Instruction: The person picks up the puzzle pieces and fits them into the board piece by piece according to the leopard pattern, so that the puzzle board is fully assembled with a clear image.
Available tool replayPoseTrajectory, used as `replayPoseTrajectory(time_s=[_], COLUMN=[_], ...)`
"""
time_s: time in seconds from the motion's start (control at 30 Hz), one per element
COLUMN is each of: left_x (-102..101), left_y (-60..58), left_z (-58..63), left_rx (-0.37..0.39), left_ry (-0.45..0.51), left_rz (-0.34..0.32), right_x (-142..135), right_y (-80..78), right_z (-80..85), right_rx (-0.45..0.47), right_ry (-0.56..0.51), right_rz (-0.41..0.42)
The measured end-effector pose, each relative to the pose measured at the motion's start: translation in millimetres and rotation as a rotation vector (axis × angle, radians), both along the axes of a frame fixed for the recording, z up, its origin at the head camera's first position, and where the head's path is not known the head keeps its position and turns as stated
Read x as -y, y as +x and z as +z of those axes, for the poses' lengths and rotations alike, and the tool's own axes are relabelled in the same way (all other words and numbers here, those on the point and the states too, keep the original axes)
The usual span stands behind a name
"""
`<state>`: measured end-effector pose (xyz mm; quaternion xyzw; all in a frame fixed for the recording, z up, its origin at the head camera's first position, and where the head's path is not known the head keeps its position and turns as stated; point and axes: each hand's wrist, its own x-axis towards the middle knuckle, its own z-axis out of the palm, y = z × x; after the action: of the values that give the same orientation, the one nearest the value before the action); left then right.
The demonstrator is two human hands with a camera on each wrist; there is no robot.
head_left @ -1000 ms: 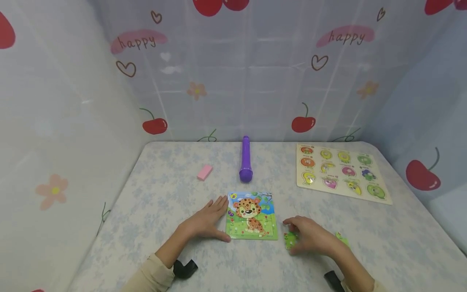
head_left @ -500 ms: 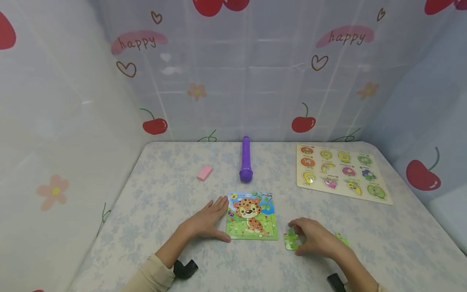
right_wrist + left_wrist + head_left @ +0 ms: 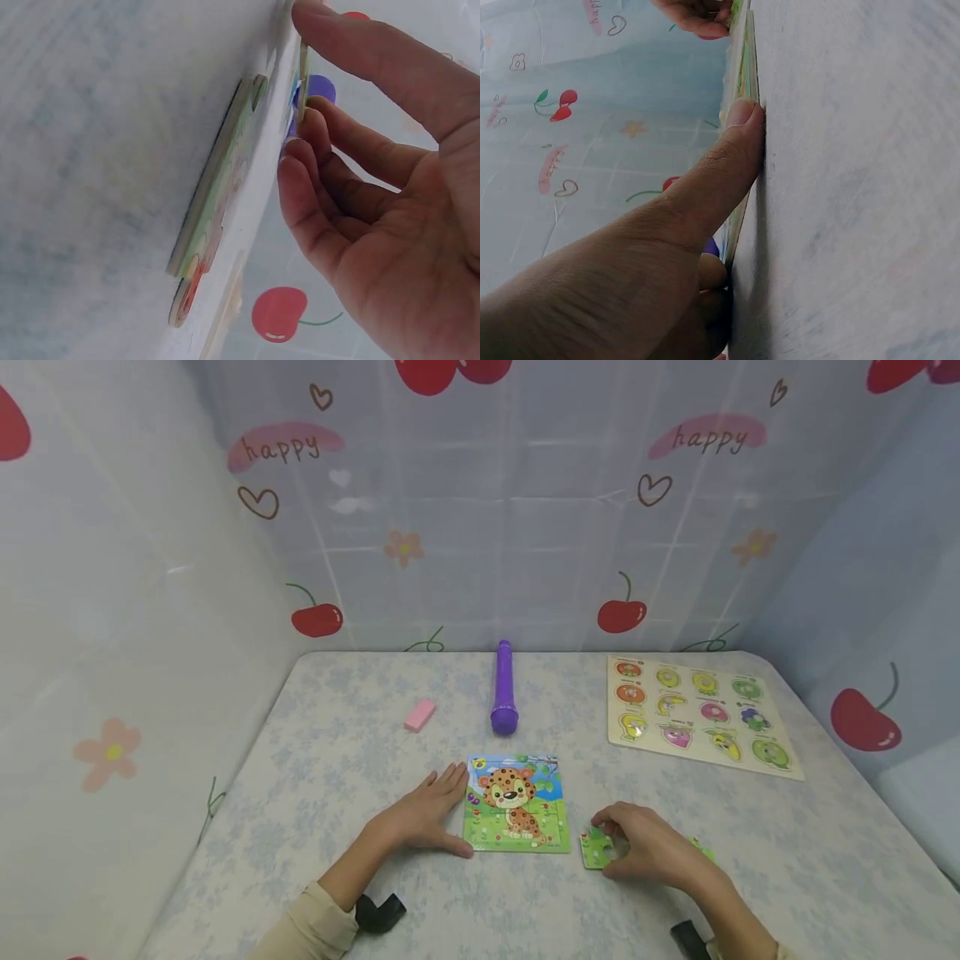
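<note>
My left hand (image 3: 423, 814) lies with straight fingers beside the leopard jigsaw puzzle (image 3: 517, 802). Its thumb and fingertips sit right at the board's left edge; in the left wrist view the thumb (image 3: 720, 161) presses along the side of the puzzle board (image 3: 744, 71). To the right of the board, my right hand (image 3: 648, 847) pinches a green puzzle piece (image 3: 592, 853) between thumb and fingers, close over the table. Edge-on, that piece (image 3: 304, 94) shows thin in the right wrist view. A second green piece (image 3: 702, 847), partly hidden by the right hand, lies flat on the table.
A purple toy microphone (image 3: 505, 693) lies behind the puzzle, with a pink block (image 3: 420, 715) to its left. At the back right is a wooden fruit puzzle board (image 3: 697, 714). A printed curtain (image 3: 480, 510) surrounds the table on three sides.
The right hand has shifted slightly right on the green puzzle piece, showing more of it, and the fingers have drawn back a little. The left hand stays in place at the board.
</note>
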<state>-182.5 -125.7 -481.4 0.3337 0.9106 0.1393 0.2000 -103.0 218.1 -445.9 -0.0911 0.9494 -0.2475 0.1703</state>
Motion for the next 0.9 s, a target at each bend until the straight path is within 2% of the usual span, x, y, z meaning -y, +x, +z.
replayPoseTrajectory(time_s=[0.13,0.33,0.63,0.9], left_x=[0.3,0.1,0.7,0.5], left_y=[1.1,0.6,0.5,-0.2], left_z=[0.7,0.9,-1.6,-2.0], left_rx=[0.004,0.011,0.013,0.011], left_ry=[0.001,0.005,0.007,0.002], left_rz=[-0.002,0.003,0.002,0.005], right_x=[0.0,2.6,1.5,2.7], right_y=[0.2,-1.8,-3.0,-5.8], right_z=[1.4,2.3,4.3,4.4], right_rx=[-0.039,-0.082,-0.119,-0.173], right_ry=[0.003,0.013,-0.06,-0.071], right_rz=[0.033,0.024,0.017,0.057])
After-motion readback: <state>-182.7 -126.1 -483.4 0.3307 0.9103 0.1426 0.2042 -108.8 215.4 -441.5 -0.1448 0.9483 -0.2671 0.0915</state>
